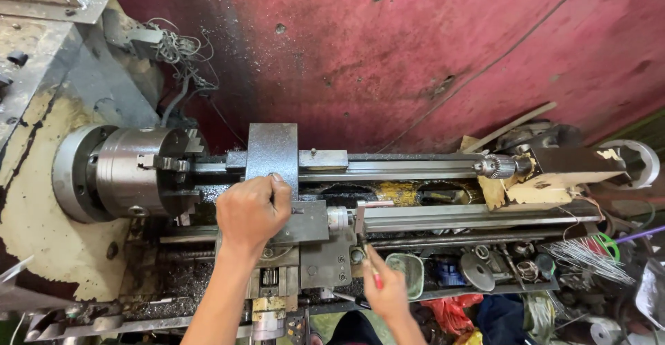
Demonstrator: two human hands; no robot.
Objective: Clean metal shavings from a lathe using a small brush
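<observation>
Right hand point(385, 291): fingers pinched around a thin red-handled tool point(374, 273), its tip up near the carriage point(312, 237). Left hand point(253, 210): fingers clenched on the grey tool post block point(272, 152) atop the carriage. Left of it, the steel chuck point(131, 172). Far right, a drill chuck point(493, 166) on the tailstock point(568, 168). Behind, red wall point(415, 47).

A red-painted wall point(429, 47), scuffed and pitted, fills the background. A thin dark line crosses it diagonally. Loose grey wires point(181, 57) hang at upper left beside a worn grey metal housing point(41, 54). Lighting is even and dull.
</observation>
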